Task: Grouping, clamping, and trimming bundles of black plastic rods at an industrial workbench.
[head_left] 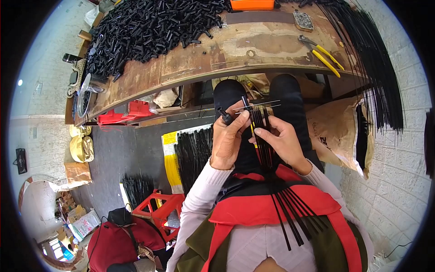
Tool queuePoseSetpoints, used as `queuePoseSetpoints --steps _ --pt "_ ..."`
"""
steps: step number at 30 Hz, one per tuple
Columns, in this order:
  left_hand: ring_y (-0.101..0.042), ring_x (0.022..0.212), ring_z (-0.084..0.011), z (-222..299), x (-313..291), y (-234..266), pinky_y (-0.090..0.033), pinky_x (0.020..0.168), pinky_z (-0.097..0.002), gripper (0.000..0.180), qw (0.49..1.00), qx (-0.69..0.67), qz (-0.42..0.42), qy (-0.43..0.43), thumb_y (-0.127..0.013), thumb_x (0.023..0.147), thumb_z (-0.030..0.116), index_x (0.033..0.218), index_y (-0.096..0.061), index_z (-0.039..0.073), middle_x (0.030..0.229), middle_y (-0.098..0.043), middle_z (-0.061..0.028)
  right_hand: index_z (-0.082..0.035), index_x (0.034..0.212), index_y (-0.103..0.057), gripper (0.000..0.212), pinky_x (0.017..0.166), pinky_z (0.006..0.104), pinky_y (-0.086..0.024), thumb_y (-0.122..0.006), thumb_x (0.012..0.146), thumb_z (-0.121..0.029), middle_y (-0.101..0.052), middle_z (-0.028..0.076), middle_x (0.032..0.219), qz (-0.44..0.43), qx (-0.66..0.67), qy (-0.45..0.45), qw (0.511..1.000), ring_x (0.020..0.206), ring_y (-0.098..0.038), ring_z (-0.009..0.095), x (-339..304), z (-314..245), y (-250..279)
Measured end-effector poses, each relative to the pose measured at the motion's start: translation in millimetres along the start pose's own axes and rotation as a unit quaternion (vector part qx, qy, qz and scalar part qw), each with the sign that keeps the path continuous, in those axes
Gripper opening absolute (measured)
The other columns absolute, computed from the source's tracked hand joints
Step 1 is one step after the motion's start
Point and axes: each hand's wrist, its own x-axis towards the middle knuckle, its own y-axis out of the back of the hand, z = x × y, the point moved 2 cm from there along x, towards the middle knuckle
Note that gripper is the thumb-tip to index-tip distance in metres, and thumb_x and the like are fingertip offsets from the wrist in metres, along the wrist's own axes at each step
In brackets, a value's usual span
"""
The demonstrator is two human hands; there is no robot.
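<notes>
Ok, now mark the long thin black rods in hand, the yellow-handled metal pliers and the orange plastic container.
Long thin black rods [266, 158]: head view, on the bundle's middle.
Yellow-handled metal pliers [325, 62]: head view, on one handle.
Orange plastic container [252, 5]: head view, on its front wall.

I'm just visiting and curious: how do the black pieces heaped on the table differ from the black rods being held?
The heaped pieces are short and stubby; the rods are long and thin. The heaped pieces lie jumbled; the rods are gathered in a bundle. Both are black.
</notes>
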Motion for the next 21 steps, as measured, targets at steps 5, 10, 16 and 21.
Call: queuePoseSetpoints --steps 5,10,16,21 --pt "-0.064 0.098 -0.0125 -1.0 -0.1 2.4 -0.052 0.086 -0.0229 0.038 1.0 0.006 -0.028 0.003 -0.065 0.091 0.008 0.126 -0.056 -0.002 0.112 -0.066 -0.0086 0.006 0.107 -0.061 0.018 0.07 0.026 -0.054 -0.06 0.095 -0.008 -0.067 0.009 0.09 -0.041 0.044 -0.004 0.998 0.079 -0.069 0.016 2.4 -2.7 3.7" --pt "-0.064 0.098 -0.0133 -4.8 6.2 6.5 -0.052 0.087 -0.0273 0.032 0.999 -0.015 -0.032 0.04 -0.065 0.092 0.008 0.122 -0.06 0.001 0.109 -0.068 -0.0064 0.006 0.107 -0.062 0.019 0.072 0.0261 -0.055 -0.061 0.095 -0.009 -0.068 0.01 0.089 -0.086 0.123 -0.079 0.986 0.078 -0.069 0.016 9.0 -0.6 15.1" --pt "-0.064 0.104 -0.0155 -0.9 12.8 0.1 -0.051 0.091 -0.0254 0.041 0.99 -0.071 -0.099 0.076 -0.065 0.093 0.011 0.131 -0.051 0.003 0.117 -0.065 -0.0068 0.005 0.107 -0.061 0.018 0.075 0.0264 -0.053 -0.06 0.095 -0.008 -0.067 0.008 0.089 -0.074 0.075 -0.029 0.994 0.08 -0.067 0.014 5.8 -16.8 14.8" --pt "-0.064 0.103 -0.0193 -9.2 5.6 11.3 -0.059 0.063 -0.0366 0.043 0.985 -0.015 -0.122 0.124 -0.06 0.096 0.026 0.13 -0.049 0.002 0.12 -0.062 -0.0093 0.005 0.104 -0.062 0.017 0.075 0.0275 -0.054 -0.06 0.095 -0.01 -0.069 0.01 0.089 -0.076 0.066 -0.05 0.994 0.081 -0.068 0.017 -1.9 -10.2 14.7"
